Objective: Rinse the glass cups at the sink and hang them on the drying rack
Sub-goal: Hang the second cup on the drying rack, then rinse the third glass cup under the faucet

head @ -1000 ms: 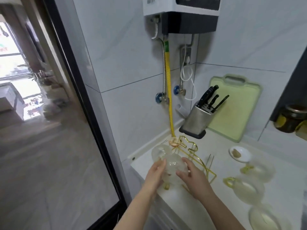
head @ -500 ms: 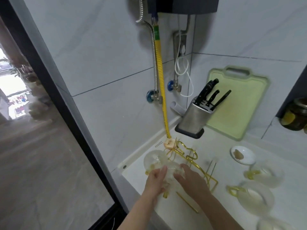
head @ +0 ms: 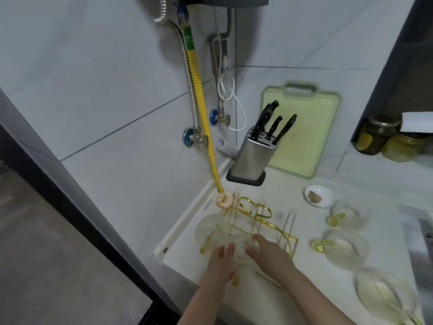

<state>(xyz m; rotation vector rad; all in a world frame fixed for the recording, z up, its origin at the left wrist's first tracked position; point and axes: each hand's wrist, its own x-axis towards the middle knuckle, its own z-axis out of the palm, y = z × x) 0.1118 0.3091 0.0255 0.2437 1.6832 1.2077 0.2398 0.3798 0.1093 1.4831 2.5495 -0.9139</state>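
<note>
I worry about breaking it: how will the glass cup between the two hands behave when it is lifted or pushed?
The cup looks like thin clear glass, so it is probably fragile and light. Just rinsed, it may be slippery; both the left hand and right hand steady it. Its rounded body could roll if laid on the counter beside the rack.

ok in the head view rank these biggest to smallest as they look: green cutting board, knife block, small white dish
1. green cutting board
2. knife block
3. small white dish
The dish lies somewhat nearer the camera and looks smallest anyway.
</note>
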